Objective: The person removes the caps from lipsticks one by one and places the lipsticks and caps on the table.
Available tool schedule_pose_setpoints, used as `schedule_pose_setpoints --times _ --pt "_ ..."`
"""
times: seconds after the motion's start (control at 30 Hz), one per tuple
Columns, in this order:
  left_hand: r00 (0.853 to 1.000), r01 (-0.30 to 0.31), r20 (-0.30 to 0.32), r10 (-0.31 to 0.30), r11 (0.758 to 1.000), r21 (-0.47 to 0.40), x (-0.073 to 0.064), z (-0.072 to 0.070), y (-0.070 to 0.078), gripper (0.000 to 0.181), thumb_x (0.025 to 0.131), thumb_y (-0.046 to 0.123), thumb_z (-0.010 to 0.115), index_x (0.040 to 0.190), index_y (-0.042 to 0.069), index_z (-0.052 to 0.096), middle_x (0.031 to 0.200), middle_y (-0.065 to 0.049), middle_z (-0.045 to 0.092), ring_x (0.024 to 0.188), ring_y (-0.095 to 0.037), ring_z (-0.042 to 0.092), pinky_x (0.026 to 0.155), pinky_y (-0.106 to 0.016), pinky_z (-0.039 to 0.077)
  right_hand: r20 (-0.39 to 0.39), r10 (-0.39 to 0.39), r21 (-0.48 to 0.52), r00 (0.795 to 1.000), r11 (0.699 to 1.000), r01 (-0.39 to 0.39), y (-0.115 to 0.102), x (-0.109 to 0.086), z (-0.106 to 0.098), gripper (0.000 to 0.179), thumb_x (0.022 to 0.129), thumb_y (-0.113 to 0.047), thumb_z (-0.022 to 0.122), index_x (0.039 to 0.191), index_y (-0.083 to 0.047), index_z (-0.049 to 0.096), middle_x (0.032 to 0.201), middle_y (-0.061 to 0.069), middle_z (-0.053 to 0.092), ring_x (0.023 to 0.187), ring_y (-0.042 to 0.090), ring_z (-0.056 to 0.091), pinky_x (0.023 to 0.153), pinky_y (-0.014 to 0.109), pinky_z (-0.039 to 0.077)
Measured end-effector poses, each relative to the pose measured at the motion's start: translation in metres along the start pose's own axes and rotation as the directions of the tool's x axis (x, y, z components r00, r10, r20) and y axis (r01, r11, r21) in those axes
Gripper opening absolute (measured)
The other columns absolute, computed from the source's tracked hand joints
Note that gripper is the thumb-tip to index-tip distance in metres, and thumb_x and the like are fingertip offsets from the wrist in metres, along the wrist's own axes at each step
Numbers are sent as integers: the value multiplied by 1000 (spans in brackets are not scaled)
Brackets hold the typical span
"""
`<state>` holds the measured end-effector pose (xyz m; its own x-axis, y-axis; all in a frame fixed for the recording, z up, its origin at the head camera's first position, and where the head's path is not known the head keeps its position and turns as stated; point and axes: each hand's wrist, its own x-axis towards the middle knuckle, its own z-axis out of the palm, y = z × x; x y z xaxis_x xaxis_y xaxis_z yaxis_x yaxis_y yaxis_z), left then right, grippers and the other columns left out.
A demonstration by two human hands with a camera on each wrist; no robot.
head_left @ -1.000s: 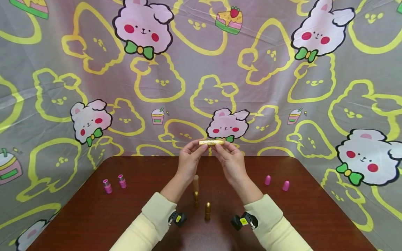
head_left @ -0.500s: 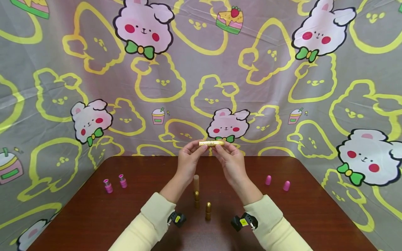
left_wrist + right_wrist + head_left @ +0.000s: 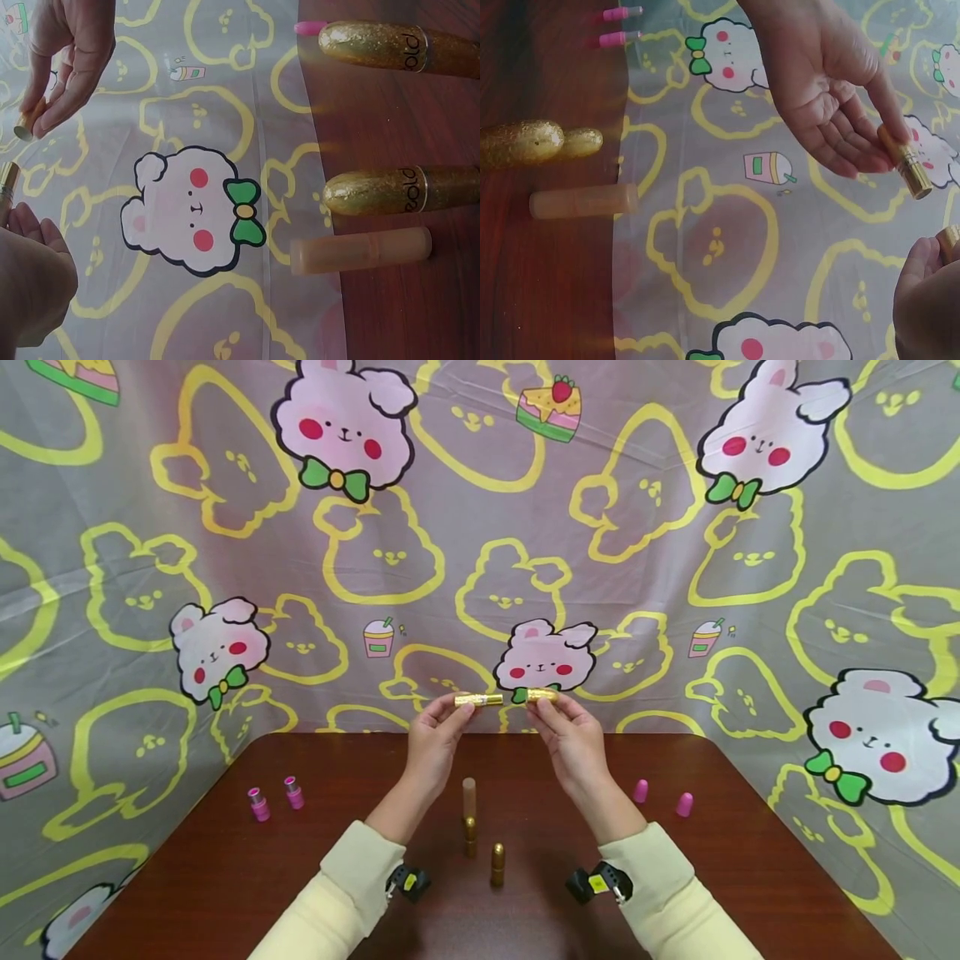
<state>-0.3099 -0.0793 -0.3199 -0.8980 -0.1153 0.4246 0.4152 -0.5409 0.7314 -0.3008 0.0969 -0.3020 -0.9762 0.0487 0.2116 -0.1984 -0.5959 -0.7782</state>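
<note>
In the head view my left hand [image 3: 433,743] pinches the gold lipstick base [image 3: 480,700] between thumb and fingers, its narrower bare end pointing right. Across a small gap, my right hand [image 3: 576,743] pinches the matching gold lipstick cap [image 3: 540,695] with its rounded end to the right. Both pieces are raised above the far table edge. The right wrist view shows the base [image 3: 906,163] in the left fingers, and the cap [image 3: 950,241] is partly hidden. From the left wrist, the cap's mouth [image 3: 24,133] faces the base.
Two closed gold lipsticks, one nearer [image 3: 498,864] and one farther [image 3: 470,837], stand mid-table before a beige tube [image 3: 468,797]. Two pink lipstick bases [image 3: 258,805] stand at left. Two pink caps [image 3: 684,804] stand at right. A patterned cloth [image 3: 450,510] hangs behind the table [image 3: 360,893].
The gold lipstick was whole between both hands earlier. My hands have since drawn apart, the left going left with the base and the right going right with the cap.
</note>
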Motion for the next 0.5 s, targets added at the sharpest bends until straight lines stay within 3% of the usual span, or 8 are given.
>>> schedule_pose_setpoints --times 0.5 --pt "999 14 -38 -14 1000 -14 0 -14 8 20 91 -11 58 90 7 69 89 -6 70 81 -16 70 81 -31 55 -1 -21 -44 1000 999 21 -1 0 -9 12 94 3 59 101 -2 66 96 8 69 90 19 69 88 34 51"
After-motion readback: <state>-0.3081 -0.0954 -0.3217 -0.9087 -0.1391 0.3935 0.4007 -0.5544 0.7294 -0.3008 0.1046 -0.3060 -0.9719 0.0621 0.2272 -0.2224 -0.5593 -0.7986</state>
